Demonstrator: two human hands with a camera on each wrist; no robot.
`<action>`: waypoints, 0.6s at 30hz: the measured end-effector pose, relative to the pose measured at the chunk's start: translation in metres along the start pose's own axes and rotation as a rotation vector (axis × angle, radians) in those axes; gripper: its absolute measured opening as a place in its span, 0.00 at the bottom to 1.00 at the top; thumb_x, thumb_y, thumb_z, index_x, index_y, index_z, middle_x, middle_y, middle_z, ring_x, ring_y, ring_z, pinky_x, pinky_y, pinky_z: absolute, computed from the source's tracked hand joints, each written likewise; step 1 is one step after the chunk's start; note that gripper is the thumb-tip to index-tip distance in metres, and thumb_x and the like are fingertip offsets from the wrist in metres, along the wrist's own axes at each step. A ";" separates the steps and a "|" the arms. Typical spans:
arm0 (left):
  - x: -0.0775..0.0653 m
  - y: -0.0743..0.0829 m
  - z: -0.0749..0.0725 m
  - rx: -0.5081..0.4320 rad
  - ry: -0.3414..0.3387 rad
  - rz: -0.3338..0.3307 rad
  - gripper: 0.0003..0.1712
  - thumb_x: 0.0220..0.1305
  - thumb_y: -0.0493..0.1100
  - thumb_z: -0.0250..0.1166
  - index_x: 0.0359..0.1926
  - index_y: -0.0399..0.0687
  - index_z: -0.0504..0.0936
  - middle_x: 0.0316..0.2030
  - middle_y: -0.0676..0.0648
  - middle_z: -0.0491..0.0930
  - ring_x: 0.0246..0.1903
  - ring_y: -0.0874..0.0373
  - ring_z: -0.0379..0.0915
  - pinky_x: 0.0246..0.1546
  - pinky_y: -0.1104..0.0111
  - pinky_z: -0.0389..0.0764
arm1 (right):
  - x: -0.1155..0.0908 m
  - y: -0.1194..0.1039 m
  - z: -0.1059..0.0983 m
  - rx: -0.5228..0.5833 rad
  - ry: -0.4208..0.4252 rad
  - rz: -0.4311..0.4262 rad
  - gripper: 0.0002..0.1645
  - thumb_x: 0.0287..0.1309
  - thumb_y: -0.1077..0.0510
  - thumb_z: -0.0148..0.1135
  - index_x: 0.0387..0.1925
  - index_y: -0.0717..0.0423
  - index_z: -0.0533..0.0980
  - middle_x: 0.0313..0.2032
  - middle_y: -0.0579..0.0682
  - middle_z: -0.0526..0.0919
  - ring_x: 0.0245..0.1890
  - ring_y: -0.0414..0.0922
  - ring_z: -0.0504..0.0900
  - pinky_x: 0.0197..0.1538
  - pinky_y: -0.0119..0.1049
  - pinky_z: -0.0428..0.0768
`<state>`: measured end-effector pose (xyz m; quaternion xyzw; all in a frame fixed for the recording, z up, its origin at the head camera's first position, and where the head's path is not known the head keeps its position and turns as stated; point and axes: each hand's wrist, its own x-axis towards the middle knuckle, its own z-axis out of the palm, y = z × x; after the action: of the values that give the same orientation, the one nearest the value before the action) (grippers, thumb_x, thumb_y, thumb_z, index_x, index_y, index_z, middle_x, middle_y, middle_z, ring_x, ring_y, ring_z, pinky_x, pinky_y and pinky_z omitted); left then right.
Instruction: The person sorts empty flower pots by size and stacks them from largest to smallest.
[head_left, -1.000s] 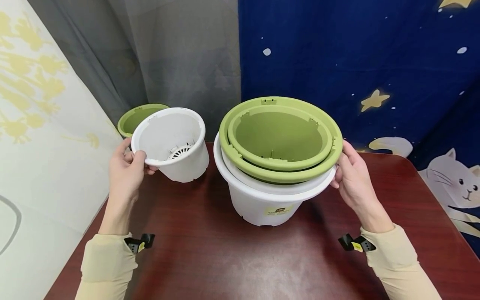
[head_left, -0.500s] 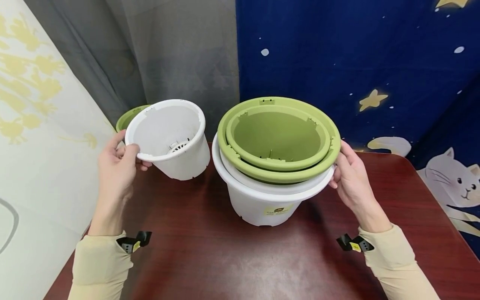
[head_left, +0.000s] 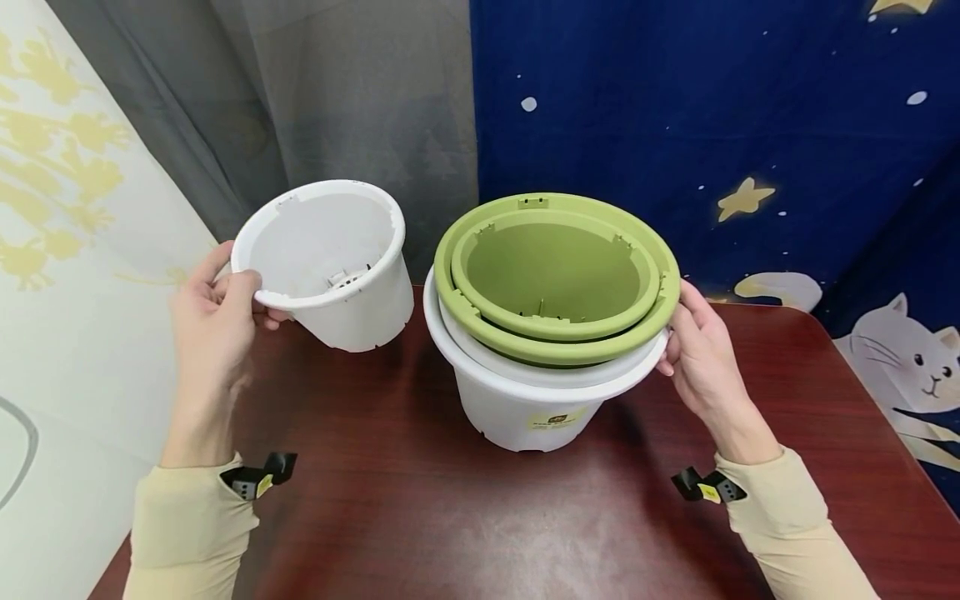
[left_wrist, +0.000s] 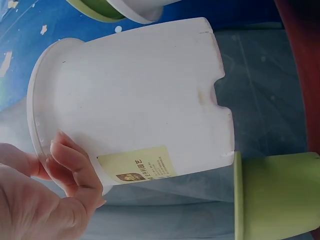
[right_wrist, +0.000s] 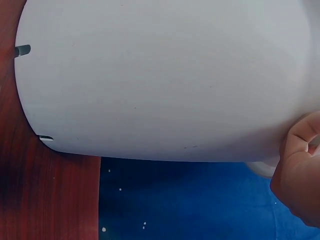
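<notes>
My left hand (head_left: 217, 321) pinches the rim of a white plastic flower pot (head_left: 367, 308), thumb on top and fingers beneath. In the left wrist view this pot (left_wrist: 145, 100) is off the table, with a yellowish label on its side and notches at its base. My right hand (head_left: 705, 354) grips the rim of a large white flower pot (head_left: 517, 412) that stands on the table. Nested inside that one are another white pot (head_left: 517, 364) and two green pots, the outer (head_left: 555, 354) around the inner (head_left: 558, 275). In the right wrist view the large pot's wall fills most of the picture.
A separate green flower pot (left_wrist: 277, 195) shows in the left wrist view; in the head view the raised white pot hides it. The dark red table (head_left: 450, 517) meets a white wall panel (head_left: 67, 375) at left, with grey and blue curtains (head_left: 637, 108) behind.
My left hand has lifted the smaller white pot up and to the left, covering the green pot behind it. My right hand and the nested pots have stayed in place.
</notes>
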<state>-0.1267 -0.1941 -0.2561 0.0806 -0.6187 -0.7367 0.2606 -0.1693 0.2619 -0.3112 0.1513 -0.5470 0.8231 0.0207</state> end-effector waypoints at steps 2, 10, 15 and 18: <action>0.000 0.003 0.002 -0.028 0.011 0.008 0.31 0.65 0.29 0.50 0.70 0.30 0.65 0.19 0.46 0.81 0.09 0.59 0.74 0.12 0.75 0.74 | 0.000 0.000 0.000 -0.004 0.002 -0.001 0.16 0.77 0.60 0.50 0.61 0.59 0.70 0.25 0.49 0.78 0.11 0.38 0.71 0.14 0.24 0.64; -0.004 0.014 0.008 -0.047 0.039 0.085 0.27 0.64 0.28 0.50 0.65 0.32 0.73 0.20 0.43 0.81 0.09 0.58 0.72 0.12 0.74 0.73 | 0.001 0.001 0.001 0.007 0.017 -0.002 0.14 0.77 0.63 0.47 0.59 0.58 0.72 0.23 0.49 0.77 0.11 0.38 0.70 0.14 0.26 0.59; -0.006 0.020 0.011 -0.078 0.040 0.103 0.26 0.64 0.28 0.50 0.62 0.34 0.77 0.20 0.43 0.81 0.09 0.57 0.71 0.12 0.74 0.74 | 0.000 0.001 0.001 0.009 0.012 -0.002 0.14 0.77 0.63 0.47 0.59 0.58 0.72 0.23 0.49 0.77 0.11 0.38 0.70 0.14 0.26 0.59; -0.008 0.023 0.013 -0.085 0.035 0.116 0.26 0.64 0.28 0.51 0.64 0.35 0.76 0.20 0.43 0.80 0.09 0.57 0.72 0.13 0.74 0.75 | 0.000 0.001 0.000 0.008 0.008 -0.001 0.14 0.77 0.62 0.48 0.59 0.58 0.71 0.24 0.49 0.77 0.11 0.38 0.70 0.14 0.26 0.59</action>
<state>-0.1191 -0.1817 -0.2328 0.0462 -0.5860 -0.7444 0.3168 -0.1694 0.2611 -0.3118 0.1483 -0.5435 0.8259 0.0227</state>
